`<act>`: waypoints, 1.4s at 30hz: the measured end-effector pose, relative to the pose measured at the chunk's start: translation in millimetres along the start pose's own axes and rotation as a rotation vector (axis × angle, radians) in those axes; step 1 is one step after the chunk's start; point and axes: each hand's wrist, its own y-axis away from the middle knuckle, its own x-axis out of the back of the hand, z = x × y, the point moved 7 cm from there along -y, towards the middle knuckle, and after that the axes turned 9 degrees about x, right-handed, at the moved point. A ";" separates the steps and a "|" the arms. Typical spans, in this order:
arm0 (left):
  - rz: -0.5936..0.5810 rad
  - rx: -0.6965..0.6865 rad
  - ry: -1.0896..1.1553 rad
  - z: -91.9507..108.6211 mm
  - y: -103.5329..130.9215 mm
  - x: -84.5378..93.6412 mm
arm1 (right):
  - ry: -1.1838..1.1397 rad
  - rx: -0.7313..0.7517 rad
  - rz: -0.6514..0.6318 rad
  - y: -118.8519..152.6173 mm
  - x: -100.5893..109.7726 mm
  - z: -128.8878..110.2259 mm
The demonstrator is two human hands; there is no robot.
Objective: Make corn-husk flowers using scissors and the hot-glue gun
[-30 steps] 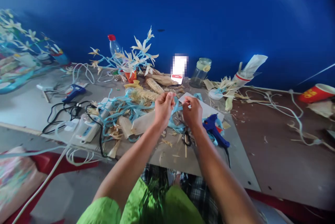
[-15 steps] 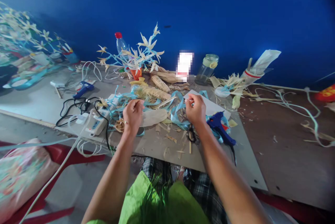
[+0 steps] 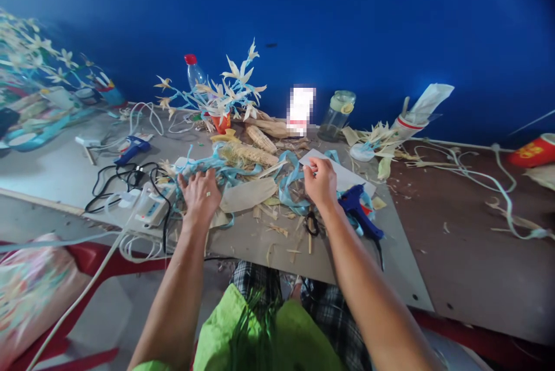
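My left hand (image 3: 200,193) has its fingers spread over a tangle of light-blue ribbon strips (image 3: 208,162), beside the white power strip (image 3: 154,204). A pale corn husk piece (image 3: 249,195) lies just to its right. My right hand (image 3: 319,181) is held above the table with fingers curled and pinched; whatever they hold is too small to make out. Under and around it are a looped blue ribbon (image 3: 289,183) and a white sheet (image 3: 347,173). A blue glue gun (image 3: 362,212) lies right of that wrist, and black-handled scissors (image 3: 311,223) lie left of it.
Corn cobs (image 3: 260,138), a husk-flower arrangement in a red pot (image 3: 221,123), a red-capped bottle (image 3: 195,73), a glass jar (image 3: 338,117) and a pixelated bright panel stand behind. Another blue glue gun (image 3: 131,149) and black cables lie left. A red cup (image 3: 535,151) rests far right.
My left hand has moved left and down from its curled pose, and its fingers have opened over the ribbons. My right hand stays nearly in place, still pinched. The view has shifted slightly.
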 end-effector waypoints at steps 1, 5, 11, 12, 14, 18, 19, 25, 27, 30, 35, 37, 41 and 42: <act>0.026 -0.025 -0.025 2.8 -1.4 2.2 | 0.003 -0.002 0.000 -0.1 0.7 0.4; 0.079 -0.079 -0.064 14.6 -11.8 20.7 | 0.009 -0.023 -0.012 -0.9 1.9 3.6; 0.180 -0.023 -0.061 36.7 -21.0 60.0 | -0.042 -0.042 -0.029 -0.1 -1.5 3.4; 0.170 -0.052 -0.041 43.0 -20.3 61.4 | -0.068 -0.033 -0.033 0.3 -2.8 1.1; 0.176 -0.144 0.033 57.9 -17.4 60.2 | -0.112 -0.004 -0.039 1.0 -5.4 -5.2; 0.118 -0.376 0.129 94.1 -8.7 24.7 | -0.150 0.048 -0.041 1.8 -7.5 -17.1; 0.047 -0.438 0.123 103.9 -5.7 7.4 | -0.153 0.054 -0.039 2.0 -7.5 -18.6; -0.315 -0.607 -0.186 136.4 10.4 -71.8 | -0.157 0.042 -0.011 2.4 -4.2 -15.3; -0.357 -0.625 -0.094 141.3 10.0 -60.7 | -0.147 0.028 -0.003 2.4 -3.1 -12.9; -0.297 -0.631 0.201 136.6 1.3 -15.0 | -0.133 0.034 -0.008 2.1 -3.2 -13.2; 0.043 -0.125 0.116 53.6 -30.8 38.2 | -0.141 0.044 0.012 2.3 -3.3 -14.7; -0.019 -0.025 -0.166 25.1 -34.7 29.9 | -0.145 0.062 0.009 2.8 -4.3 -15.1; -0.228 0.015 -0.569 -4.8 -34.8 -0.5 | -0.137 0.084 0.012 4.0 -4.8 -14.2; -0.293 0.034 -0.637 -9.4 -34.1 -7.9 | -0.136 0.083 0.016 4.0 -4.4 -13.7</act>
